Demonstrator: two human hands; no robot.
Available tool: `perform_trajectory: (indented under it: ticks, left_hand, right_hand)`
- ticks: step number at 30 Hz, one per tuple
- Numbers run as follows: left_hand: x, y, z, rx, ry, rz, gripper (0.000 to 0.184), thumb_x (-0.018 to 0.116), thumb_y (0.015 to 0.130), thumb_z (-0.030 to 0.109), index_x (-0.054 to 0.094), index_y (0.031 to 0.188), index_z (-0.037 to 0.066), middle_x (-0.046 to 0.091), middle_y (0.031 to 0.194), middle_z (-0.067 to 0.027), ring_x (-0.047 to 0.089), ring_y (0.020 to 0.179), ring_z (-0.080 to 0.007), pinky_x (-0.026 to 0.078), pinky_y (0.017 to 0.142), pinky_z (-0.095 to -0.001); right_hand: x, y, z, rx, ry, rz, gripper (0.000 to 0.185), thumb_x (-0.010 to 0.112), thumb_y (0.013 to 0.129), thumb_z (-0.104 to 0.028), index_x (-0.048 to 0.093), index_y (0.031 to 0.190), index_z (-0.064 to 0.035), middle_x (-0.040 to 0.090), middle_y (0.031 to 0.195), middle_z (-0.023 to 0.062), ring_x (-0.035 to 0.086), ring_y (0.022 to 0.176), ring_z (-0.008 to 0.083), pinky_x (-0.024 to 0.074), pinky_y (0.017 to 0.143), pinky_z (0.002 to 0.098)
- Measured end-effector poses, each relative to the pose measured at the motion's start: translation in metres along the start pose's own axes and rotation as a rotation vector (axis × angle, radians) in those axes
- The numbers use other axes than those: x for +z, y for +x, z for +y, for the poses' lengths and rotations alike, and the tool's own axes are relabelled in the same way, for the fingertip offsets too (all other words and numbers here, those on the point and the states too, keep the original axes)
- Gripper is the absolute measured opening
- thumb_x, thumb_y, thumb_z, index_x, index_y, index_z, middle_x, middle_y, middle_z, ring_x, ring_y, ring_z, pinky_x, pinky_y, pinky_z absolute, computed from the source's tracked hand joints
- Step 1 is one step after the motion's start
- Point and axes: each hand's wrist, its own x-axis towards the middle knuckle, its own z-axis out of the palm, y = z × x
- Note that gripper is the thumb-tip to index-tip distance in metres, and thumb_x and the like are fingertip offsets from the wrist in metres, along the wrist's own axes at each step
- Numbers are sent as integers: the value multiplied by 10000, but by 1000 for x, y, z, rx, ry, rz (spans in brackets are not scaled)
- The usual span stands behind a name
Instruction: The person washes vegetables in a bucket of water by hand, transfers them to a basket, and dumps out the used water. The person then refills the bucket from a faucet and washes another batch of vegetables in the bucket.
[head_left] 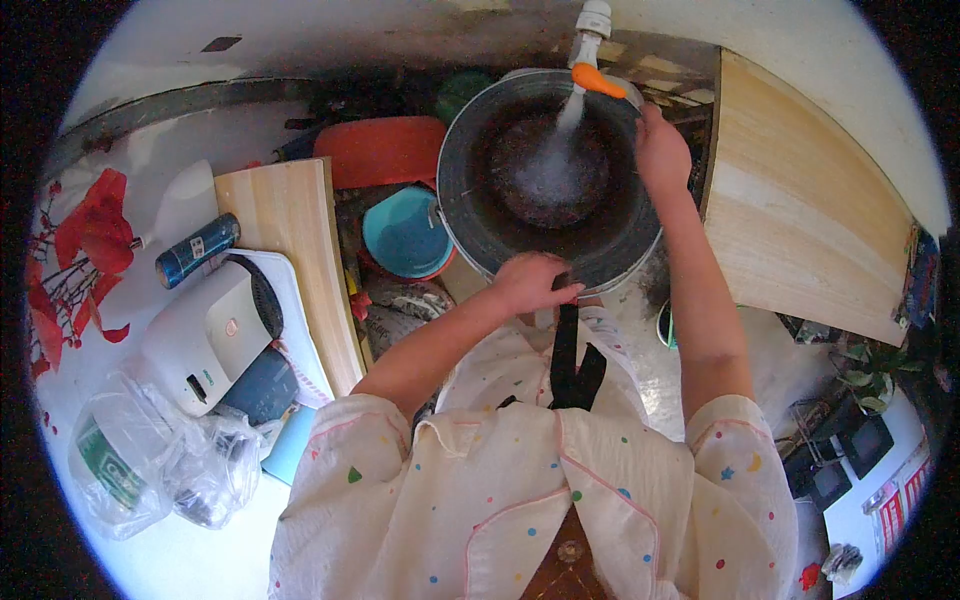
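Note:
A round, dark grey bucket [468, 160] stands in front of me with its mouth facing up. White water pours into it from a pale tap with an orange lever [598, 80], and dark water shows inside. My left hand [530, 283] is closed over the near rim, thumb along the edge. On the right side, my right hand [662, 155] is closed on the rim just below the tap lever; its fingertips are partly hidden. A black strap [566, 350] hangs in front of my light, dotted clothing.
Left of the bucket are a red basin [380, 150] and a blue basin [408, 232]. A white table [235, 555] holds a white appliance [212, 335], a blue can [198, 250] and plastic bags [125, 450]. A wooden board [800, 200] stands at right.

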Motion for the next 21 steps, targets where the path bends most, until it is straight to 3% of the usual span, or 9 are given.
perform_trajectory:
  ticks: [5,10,14,15,21]
  left_hand:
    - [-7,-6,6,121,55,13,500,617,823,470,653,1132,77,653,1033,-163,628,931,-371,507,835,-463]
    - [14,3,9,128,154,-37,533,669,797,259,546,1278,65,591,1210,-161,601,1037,-364,489,897,-463]
    - [7,3,3,117,137,-27,501,642,812,193,540,1285,66,571,1249,-157,603,1039,-363,497,892,-466]
    - [-7,5,5,124,143,-89,501,638,812,188,539,1288,68,566,1267,-147,603,1043,-361,501,886,-466]
    - [-7,7,6,103,212,-139,525,623,817,163,516,1327,101,536,1340,-111,600,1074,-347,509,887,-458]
  right_hand:
    - [1,5,-1,23,-36,-51,255,531,916,-213,598,1142,-116,674,946,174,649,854,372,522,689,500]
    - [8,11,16,10,12,-42,268,550,917,-246,620,1134,-105,665,1020,159,631,935,368,513,771,485]
    - [15,16,40,15,11,23,302,562,913,-277,636,1140,-93,657,1075,157,621,986,359,505,834,454]
    - [1,16,30,71,-6,-63,324,559,911,-286,629,1159,-90,653,1096,153,620,1003,352,503,846,447]
    - [9,17,36,68,34,-53,309,546,914,-275,620,1159,-102,659,1071,154,623,979,362,505,823,468]
